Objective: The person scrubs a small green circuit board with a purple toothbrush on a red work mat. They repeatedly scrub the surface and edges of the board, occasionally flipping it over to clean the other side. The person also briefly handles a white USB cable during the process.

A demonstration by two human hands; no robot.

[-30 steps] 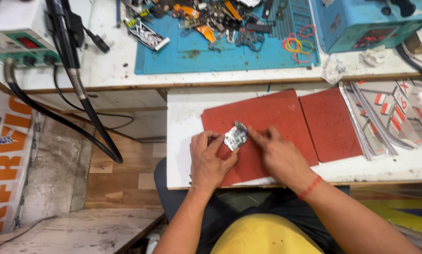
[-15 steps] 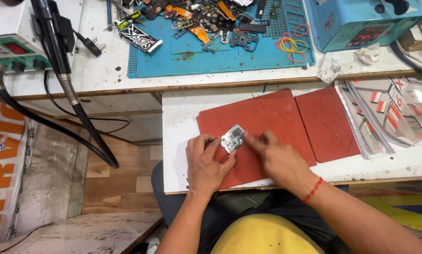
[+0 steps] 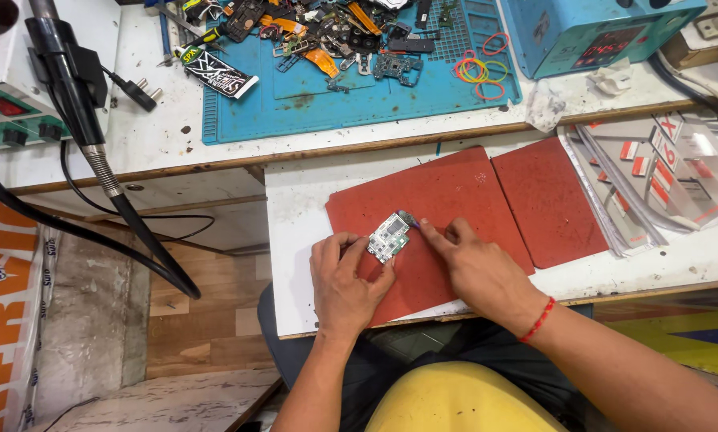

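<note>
A small green circuit board (image 3: 388,237) lies on a red mat (image 3: 447,200) on the white pull-out shelf. My left hand (image 3: 345,280) grips the board's near-left edge with thumb and fingers. My right hand (image 3: 475,268) is closed around a thin tool whose tip touches the board's upper right corner; most of the tool is hidden in the fist. A red thread band sits on my right wrist.
A second red mat (image 3: 549,200) and clear plastic sleeves (image 3: 655,180) lie to the right. On the upper bench are a blue work mat (image 3: 351,88) with several loose parts, a blue box with a red display (image 3: 599,32), and a hot-air handle with hose (image 3: 71,88) at left.
The view has drifted slightly, so the scene sits a little lower and left in frame. Both hands stay on the board; my right hand's tool tip has shifted a little along its upper right edge.
</note>
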